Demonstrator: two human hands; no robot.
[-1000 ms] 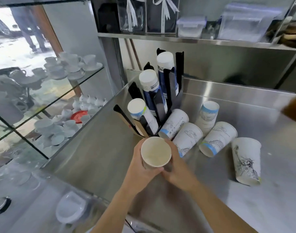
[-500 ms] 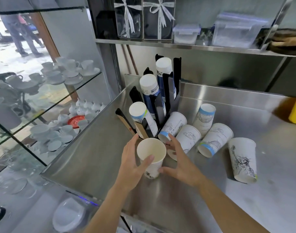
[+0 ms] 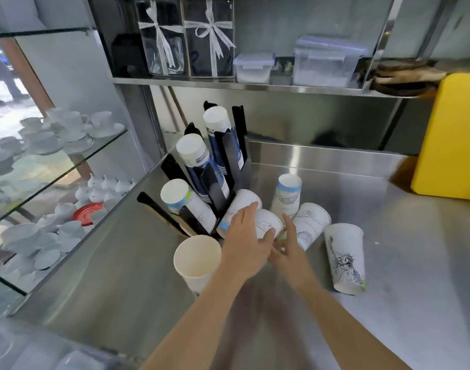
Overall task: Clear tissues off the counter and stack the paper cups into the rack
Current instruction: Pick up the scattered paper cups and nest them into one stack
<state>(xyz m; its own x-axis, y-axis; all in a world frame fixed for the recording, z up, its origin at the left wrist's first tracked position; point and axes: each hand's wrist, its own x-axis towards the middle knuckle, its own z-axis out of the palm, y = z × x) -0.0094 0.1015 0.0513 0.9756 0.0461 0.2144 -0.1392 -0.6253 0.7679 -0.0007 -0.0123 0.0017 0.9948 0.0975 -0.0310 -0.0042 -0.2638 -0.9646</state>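
A black cup rack (image 3: 230,158) at the counter's back left holds three tilted stacks of paper cups (image 3: 191,154). Several loose printed cups lie on their sides to its right. My left hand (image 3: 244,244) grips one of them, a lying cup (image 3: 267,222), fingers over its top and thumb on its side. My right hand (image 3: 291,249) is beside that cup's rim, fingers spread, touching it. An upright empty cup (image 3: 198,260) stands alone on the steel counter (image 3: 415,263), left of my left wrist. Another cup (image 3: 344,259) with a statue drawing lies furthest right. I see no tissues.
A yellow box (image 3: 450,140) stands at the counter's right rear. A steel shelf (image 3: 255,88) overhead carries wrapped boxes and plastic containers. Glass shelves (image 3: 68,156) on the left hold white crockery and a red saucer.
The cup I held with both hands now stands upright on the counter, let go. Both hands have moved forward to the lying cup beside the rack.
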